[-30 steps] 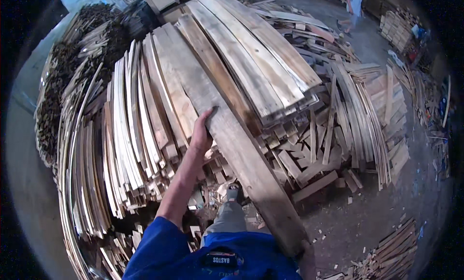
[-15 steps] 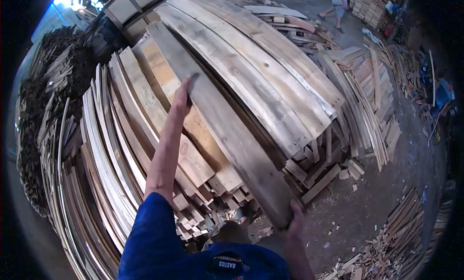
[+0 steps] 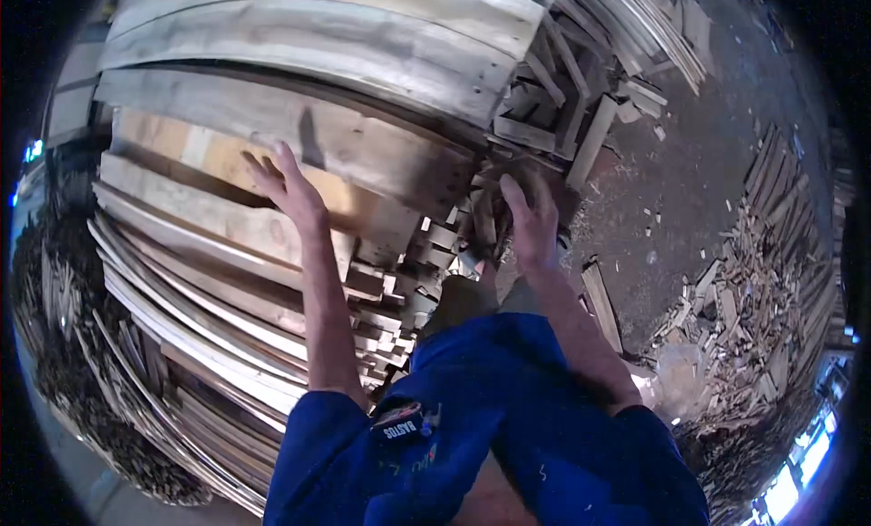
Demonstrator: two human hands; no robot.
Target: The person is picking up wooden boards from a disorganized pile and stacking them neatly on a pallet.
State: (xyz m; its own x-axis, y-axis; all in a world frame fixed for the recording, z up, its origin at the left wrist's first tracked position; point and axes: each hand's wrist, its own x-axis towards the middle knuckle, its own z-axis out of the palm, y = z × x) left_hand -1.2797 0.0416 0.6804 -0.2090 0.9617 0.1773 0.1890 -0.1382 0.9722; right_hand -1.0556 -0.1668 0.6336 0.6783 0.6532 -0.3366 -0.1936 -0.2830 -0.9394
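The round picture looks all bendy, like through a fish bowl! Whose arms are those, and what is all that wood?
The picture comes from a small camera worn on a person's head, looking down. Its lens sees very wide, so straight boards look curved near the rim. The two bare arms in blue sleeves belong to that person. The left hand is spread flat, fingers open, against a long wide plank lying on top of a big stack of boards. The right hand is at the near end of that plank, among the short cut ends; whether it grips anything is hard to tell. Below on the right is a dirt floor strewn with wood scraps.
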